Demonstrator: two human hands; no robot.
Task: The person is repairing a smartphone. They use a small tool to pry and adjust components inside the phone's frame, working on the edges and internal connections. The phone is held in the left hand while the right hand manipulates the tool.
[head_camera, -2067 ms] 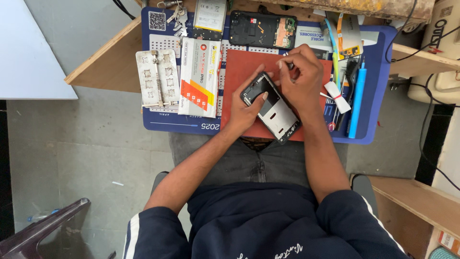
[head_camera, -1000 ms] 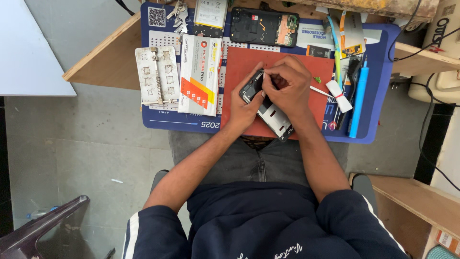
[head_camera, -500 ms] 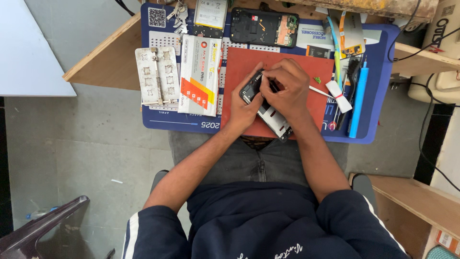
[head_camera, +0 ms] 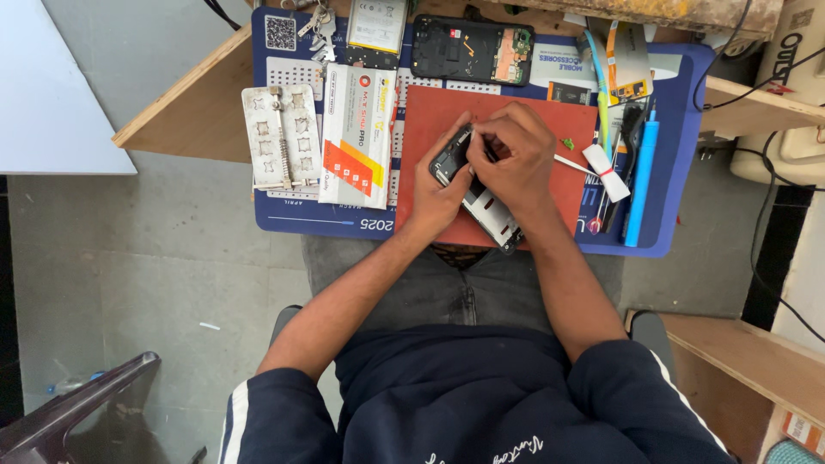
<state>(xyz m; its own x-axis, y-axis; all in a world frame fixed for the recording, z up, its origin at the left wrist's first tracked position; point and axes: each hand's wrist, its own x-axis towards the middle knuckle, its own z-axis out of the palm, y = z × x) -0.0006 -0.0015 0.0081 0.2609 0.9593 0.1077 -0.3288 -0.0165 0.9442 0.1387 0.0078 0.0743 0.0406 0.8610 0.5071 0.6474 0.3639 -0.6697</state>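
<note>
On the left of the blue mat (head_camera: pixel 292 225) that covers the wooden worktop (head_camera: pixel 193 112) lies one grey metal holding jig (head_camera: pixel 282 137), and just beside it one white flat box (head_camera: pixel 357 136) with an orange stripe. At the mat's upper left corner sits one bunch of keys (head_camera: pixel 320 24). Next comes one red square pad (head_camera: pixel 430 129), and on it rests the single opened phone (head_camera: pixel 471 191), lying at a slant with its lower end reaching the pad's near edge. The left hand (head_camera: pixel 436 193) is clamped on the phone's left side, fingers curled over its upper end. The right hand (head_camera: pixel 509 159) is pinched together over the phone's top part; what its fingertips grip cannot be told. Above the pad lies a second phone body (head_camera: pixel 473 47), black, with its insides showing. Right of the hands lie one white-handled tool (head_camera: pixel 601 170), and further right one long blue pen-shaped tool (head_camera: pixel 640 185).
</note>
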